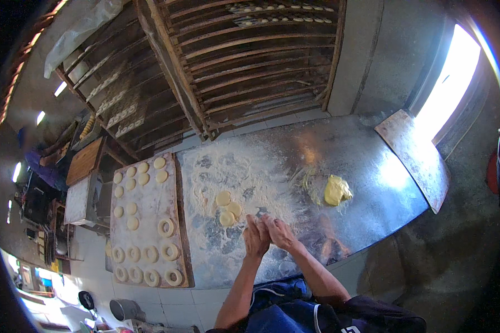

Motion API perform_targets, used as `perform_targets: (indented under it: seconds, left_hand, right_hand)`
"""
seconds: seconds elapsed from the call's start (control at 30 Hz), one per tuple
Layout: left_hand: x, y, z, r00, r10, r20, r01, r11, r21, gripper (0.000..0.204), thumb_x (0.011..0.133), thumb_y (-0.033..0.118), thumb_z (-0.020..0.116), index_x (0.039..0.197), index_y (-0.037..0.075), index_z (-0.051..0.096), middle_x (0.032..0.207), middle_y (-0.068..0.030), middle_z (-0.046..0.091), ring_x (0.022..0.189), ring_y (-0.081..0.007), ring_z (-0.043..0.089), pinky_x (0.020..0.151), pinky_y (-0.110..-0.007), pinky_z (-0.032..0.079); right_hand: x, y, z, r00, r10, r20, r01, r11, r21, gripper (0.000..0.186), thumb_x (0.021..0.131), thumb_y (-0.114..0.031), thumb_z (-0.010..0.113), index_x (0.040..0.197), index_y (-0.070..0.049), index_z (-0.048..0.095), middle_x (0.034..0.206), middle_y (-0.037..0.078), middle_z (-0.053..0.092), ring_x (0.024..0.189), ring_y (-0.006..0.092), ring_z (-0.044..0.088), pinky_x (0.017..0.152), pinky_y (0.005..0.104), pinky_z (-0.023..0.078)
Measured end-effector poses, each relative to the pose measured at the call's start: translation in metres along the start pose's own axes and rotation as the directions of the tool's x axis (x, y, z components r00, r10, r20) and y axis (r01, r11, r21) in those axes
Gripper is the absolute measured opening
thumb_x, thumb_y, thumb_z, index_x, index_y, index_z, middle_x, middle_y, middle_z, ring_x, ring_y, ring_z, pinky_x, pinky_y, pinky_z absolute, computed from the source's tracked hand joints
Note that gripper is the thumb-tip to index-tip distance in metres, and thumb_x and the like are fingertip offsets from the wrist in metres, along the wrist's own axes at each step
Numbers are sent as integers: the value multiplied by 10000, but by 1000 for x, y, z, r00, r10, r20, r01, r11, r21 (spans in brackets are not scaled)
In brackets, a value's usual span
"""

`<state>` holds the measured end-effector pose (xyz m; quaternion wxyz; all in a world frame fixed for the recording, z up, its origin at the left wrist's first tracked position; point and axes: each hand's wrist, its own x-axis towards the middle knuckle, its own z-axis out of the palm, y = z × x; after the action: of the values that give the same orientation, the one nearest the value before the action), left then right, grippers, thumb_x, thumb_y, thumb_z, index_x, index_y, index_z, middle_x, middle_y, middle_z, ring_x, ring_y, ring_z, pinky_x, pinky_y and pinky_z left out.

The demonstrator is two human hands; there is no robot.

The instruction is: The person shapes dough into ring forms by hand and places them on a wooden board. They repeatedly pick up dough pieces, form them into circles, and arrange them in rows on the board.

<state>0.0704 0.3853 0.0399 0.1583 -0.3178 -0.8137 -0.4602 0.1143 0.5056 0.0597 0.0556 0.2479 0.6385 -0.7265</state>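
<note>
My left hand (pixel 255 237) and my right hand (pixel 280 233) meet over the near part of a floured metal table (pixel 372 161). Their fingers are curled in and pressed together at the tips. Whatever they hold, if anything, is hidden behind the fingers. Just left of my left hand, a small cluster of pale dough rounds (pixel 223 198) lies on the flour, some touching. Farther left, a floured wooden board (pixel 141 204) bears several flat dough rounds (pixel 132 208) in its far part and several dough rings (pixel 151 254) in its near part.
A yellow lump like butter or dough (pixel 337 190) sits right of my hands. A worn curved sheet (pixel 416 158) lies across the table's right end. Tall wooden racks (pixel 261 61) with trays of dough pieces stand behind. At far left, another person (pixel 41 166) stands near equipment.
</note>
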Motion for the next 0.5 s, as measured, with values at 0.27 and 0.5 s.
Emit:
perform_targets:
  seconds: [0.27, 0.5]
  left_hand:
    - [-13, -13, 0, 919, -394, -1, 392, 914, -101, 399, 1010, 382, 398, 903, 33, 559, 768, -46, 556, 724, -187, 592, 620, -331, 464]
    - [-23, -39, -26, 756, -639, 142, 580, 553, -598, 319, 973, 306, 445, 740, 88, 454, 678, -8, 438, 644, -145, 471, 595, -352, 401]
  right_hand:
    - [-18, -9, 16, 997, -74, -31, 72, 996, -55, 625, 966, -529, 451, 756, 34, 621, 690, 72, 600, 648, 153, 547, 580, 325, 437]
    - [-14, -5, 49, 857, -514, -21, 445, 760, -473, 615, 974, -502, 439, 798, 50, 647, 629, 73, 566, 641, 179, 552, 620, 339, 459]
